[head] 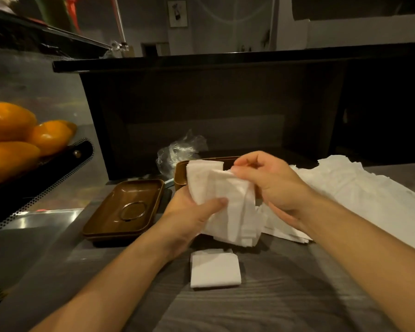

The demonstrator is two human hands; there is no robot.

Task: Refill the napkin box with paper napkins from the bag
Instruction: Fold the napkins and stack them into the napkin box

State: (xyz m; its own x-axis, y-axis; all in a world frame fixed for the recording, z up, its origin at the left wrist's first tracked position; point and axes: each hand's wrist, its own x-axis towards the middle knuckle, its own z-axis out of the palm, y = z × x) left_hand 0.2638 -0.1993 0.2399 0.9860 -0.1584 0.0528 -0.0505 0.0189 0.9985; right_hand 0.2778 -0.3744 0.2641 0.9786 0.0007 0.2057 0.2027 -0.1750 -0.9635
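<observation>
The napkins (228, 200) are looking like soft, matt white paper with a faint embossed texture, as is the folded napkin (215, 269) in front of the napkin box (181, 174). That box and its lid (127, 207) to its left are showing glossy brown plastic. Behind the box, a crinkled bag (177, 149) is glinting as clear plastic. The table (297, 295) is appearing matt grey with wood grain.

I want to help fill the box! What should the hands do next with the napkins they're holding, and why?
Probably lower the napkin stack into the open brown box just behind it. The left hand grips the stack and the right hand pinches its top edge, so it looks ready.
</observation>
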